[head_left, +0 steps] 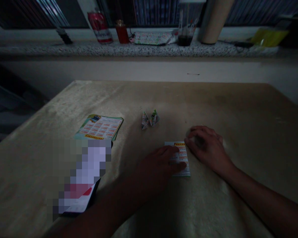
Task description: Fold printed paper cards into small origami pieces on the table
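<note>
Left hand [161,162] splayed on white printed paper rectangle [183,156], probably steadying it, inside tabletop's [213,102] far edge; right hand [208,145] curled, grip unclear.

L grip [162,162] on printed ppr [183,153], R grip [207,143] just beside, 2 folded pcs [144,121] beyond, cards [100,127] at L

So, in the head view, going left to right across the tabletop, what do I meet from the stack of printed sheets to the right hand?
Stack of printed sheets, left folded paper piece, right folded paper piece, single printed sheet, right hand.
</note>
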Demonstrator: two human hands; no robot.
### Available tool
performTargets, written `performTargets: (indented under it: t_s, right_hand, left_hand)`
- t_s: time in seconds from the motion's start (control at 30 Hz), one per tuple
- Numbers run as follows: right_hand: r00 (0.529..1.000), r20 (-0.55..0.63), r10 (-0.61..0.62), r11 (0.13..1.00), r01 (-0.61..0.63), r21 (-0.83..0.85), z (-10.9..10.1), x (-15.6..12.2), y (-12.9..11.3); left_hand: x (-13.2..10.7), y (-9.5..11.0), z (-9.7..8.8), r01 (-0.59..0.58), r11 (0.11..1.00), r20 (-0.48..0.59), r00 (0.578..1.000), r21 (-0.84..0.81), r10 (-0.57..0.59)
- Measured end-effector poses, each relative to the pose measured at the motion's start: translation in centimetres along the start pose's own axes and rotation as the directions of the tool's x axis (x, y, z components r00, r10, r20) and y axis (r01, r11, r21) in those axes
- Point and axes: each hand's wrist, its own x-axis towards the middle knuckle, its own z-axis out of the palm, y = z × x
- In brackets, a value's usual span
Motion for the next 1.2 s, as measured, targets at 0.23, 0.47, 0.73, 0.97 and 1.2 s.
performTargets:
  t_s: [0.23,0.47,0.73,0.97,1.2]
  right_hand:
    - [0.996,0.071,-0.049,0.999,0.049,-0.007,-0.5,-0.2,0.2]
    - [0.979,0.193,-0.060,0.998,0.066,-0.024,-1.2,-0.9,0.8]
    - [0.936,0.334,-0.114,0.990,0.135,-0.040,-2.2,-1.8,0.7]
    - [0.919,0.351,-0.177,0.979,0.202,-0.035,-2.2,-2.6,0.5]
    - [0.927,0.323,-0.191,0.981,0.169,0.097,-2.3,-3.1,0.0]
  left_hand:
    - [0.1,0.1,-0.1,0.021,0.999,-0.007,1.000,-0.038,-0.021]
    - [0.2,0.2,-0.1,0.059,0.997,0.013,0.998,-0.047,-0.058]
    - [0.2,0.3,-0.6,0.068,0.995,0.024,0.998,-0.072,-0.067]
    - [0.3,0.3,-0.6,0.040,0.998,0.014,0.999,-0.044,-0.040]
    - [0.3,0.4,-0.9,0.044,0.997,-0.030,0.998,-0.062,-0.046]
